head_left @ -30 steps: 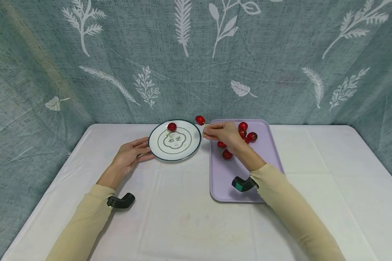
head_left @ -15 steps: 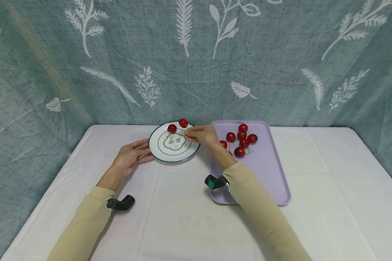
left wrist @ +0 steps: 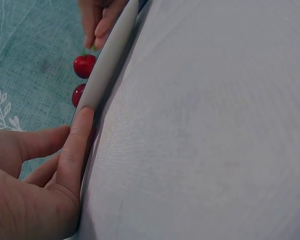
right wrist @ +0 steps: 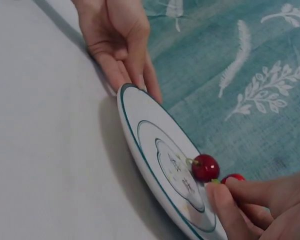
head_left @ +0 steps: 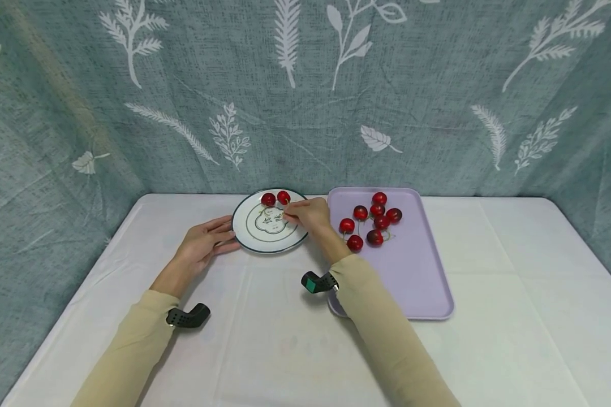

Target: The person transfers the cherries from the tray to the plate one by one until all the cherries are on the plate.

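My right hand [head_left: 309, 215] pinches a cherry [head_left: 283, 197] by its stem, low over the far part of a white plate [head_left: 270, 243] with a dark blue-green rim. Beside it another cherry [head_left: 268, 199] lies on the plate. Whether the pinched cherry touches the plate cannot be told. Against the plate's left rim, the fairly straight fingers and thumb of my left hand [head_left: 203, 243] rest; the left wrist view has this hand [left wrist: 45, 185] at the plate's edge. In the right wrist view, my right fingertips partly hide the held cherry [right wrist: 233, 177].
To the right of the plate is a lilac tray [head_left: 407, 282] with several cherries [head_left: 375, 237] on its far left part. A white cloth [head_left: 265, 339] covers the table. Behind stands a grey-green curtain [head_left: 305, 135] with white leaf prints.
My right hand has moved left from the tray's edge to over the plate, carrying the cherry, which is now lower and beside the other one. My left hand stays at the rim.
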Motion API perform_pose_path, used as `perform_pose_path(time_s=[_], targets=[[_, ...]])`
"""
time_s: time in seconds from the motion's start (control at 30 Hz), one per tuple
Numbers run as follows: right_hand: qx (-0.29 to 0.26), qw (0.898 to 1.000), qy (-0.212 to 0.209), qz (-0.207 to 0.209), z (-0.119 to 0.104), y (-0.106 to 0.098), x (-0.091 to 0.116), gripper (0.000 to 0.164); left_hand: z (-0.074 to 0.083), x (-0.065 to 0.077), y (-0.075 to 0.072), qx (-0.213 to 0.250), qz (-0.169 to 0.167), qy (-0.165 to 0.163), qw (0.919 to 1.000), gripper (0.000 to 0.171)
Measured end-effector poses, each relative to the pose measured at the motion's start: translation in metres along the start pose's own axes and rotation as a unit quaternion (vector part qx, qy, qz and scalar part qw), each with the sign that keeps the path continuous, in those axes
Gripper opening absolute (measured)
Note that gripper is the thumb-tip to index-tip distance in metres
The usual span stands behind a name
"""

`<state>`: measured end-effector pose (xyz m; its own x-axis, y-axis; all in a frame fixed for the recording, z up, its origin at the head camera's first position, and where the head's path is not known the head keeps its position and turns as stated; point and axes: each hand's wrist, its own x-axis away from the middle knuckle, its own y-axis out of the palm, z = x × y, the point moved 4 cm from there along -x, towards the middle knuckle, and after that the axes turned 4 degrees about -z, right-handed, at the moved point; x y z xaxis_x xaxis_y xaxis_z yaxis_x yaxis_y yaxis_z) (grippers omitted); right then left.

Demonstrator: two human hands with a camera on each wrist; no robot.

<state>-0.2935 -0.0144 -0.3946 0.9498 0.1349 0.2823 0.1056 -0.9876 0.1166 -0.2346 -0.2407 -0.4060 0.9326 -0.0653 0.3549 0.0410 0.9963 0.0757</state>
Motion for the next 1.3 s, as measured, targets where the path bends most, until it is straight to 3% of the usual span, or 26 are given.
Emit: perform_pose_path(time_s=[0.17,0.33,0.47,0.67,1.03,1.3], targets=[[0.063,0.997,0.001,0.035,-0.002,0.003,-0.004,0.018,0.0,0.0,0.002,0.004,-0.001,0.0,1.0,0.061],[0.149,0.987,0.005,0.06,-0.006,0.004,-0.008,0.014,0.0,-0.001,0.004,0.0,0.006,0.001,1.0,0.061],[0.179,0.982,0.009,0.066,-0.007,0.006,-0.011,0.011,0.002,0.0,0.006,0.0,0.011,-0.003,0.9999,0.061],[0.208,0.975,0.001,0.073,-0.01,0.008,-0.014,0.009,0.001,0.0,0.007,0.005,0.015,-0.002,0.9999,0.06],[0.199,0.978,0.014,0.053,-0.012,0.007,-0.018,0.01,0.004,0.0,0.01,0.002,0.017,0.002,0.9998,0.061],[0.233,0.972,-0.017,0.029,-0.02,0.005,-0.013,0.012,0.004,0.0,0.009,0.002,0.024,0.001,0.9997,0.061]])
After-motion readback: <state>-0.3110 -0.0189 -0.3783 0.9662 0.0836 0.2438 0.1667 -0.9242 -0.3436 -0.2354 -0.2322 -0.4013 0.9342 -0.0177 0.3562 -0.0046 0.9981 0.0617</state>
